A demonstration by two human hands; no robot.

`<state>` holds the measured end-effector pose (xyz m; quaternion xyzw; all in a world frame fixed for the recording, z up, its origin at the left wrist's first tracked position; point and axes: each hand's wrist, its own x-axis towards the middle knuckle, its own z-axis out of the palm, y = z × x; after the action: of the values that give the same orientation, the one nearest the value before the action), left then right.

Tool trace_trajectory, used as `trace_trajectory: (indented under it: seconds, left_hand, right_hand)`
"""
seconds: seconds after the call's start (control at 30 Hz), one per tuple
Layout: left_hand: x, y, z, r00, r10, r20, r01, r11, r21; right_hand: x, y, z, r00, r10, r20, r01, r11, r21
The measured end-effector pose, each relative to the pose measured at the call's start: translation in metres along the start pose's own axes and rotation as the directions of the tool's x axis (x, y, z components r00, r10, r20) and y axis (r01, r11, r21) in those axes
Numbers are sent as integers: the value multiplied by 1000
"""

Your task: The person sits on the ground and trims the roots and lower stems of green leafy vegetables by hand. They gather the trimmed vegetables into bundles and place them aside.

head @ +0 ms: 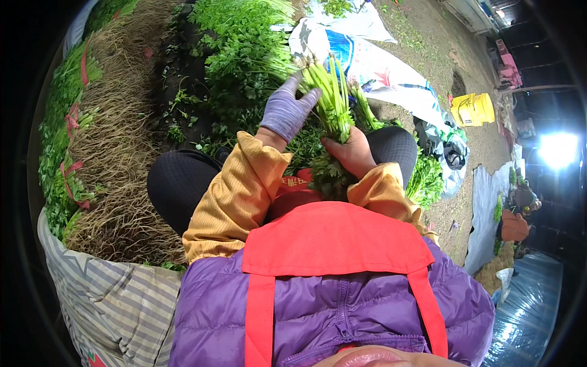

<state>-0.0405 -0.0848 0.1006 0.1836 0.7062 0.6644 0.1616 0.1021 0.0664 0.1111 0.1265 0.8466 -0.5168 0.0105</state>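
My right hand (352,153) is bare and closed around a bunch of celery (331,98), near where the stalks turn to leaf. The pale root ends point away from me, and the leaves hang down towards my lap. My left hand (288,108), in a purple-grey knit glove, is at the left side of the stalks. Its thumb and fingers are spread, the fingertips at or against the bunch near the root end; firm contact cannot be told. Behind the gloved hand lies a heap of loose leafy celery (250,55). Another small celery bunch (367,110) lies just right of the held one.
On the left, tied celery bunches are stacked with roots (114,151) facing me, bound with red ties (71,121). A white printed plastic sack (390,69) lies ahead right. Further right are plastic bags (451,158), a yellow container (472,110) and a grey sheet (488,211). Striped cloth (124,298) is at lower left.
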Motion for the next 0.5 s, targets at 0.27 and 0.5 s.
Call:
trace_trajectory:
  seconds: [0.27,0.5]
  left_hand:
    - [-8,7,-1,993,75,87,-74,997,-22]
    - [-7,8,-8,986,47,160,-71,986,149]
  right_hand:
    - [5,5,0,1000,-8,-30,10,998,65]
    - [5,7,-10,976,194,97,-214,932,294]
